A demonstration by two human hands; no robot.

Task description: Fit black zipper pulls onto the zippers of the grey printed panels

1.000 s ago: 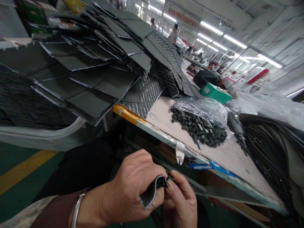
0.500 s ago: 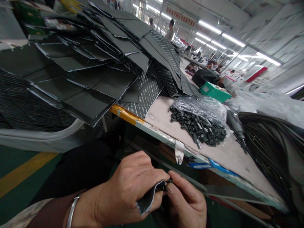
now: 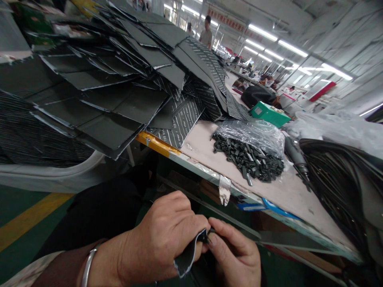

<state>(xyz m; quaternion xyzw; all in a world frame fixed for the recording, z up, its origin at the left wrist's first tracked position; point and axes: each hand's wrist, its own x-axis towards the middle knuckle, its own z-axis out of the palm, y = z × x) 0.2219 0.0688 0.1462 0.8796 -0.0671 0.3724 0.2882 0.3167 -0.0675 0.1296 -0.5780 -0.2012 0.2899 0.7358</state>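
The left hand (image 3: 161,237) and the right hand (image 3: 236,255) hold a dark strip (image 3: 187,255) together.

The left hand is closed around the bent strip, which has a pale edge, and a silver bangle (image 3: 89,268) sits on that wrist. The right hand is partly closed and touches the left hand. Its fingers (image 3: 223,232) pinch a tiny dark bit (image 3: 206,235) at the top of the strip. The strip is held low in front of the person, below the table edge. On the table (image 3: 203,147), a clear bag (image 3: 248,133) sits with many small dark clips (image 3: 247,161) spilling out. A big heap of dark sheets (image 3: 119,95), some with stripes, lies beyond the hands, and a person (image 3: 206,32) stands far off.
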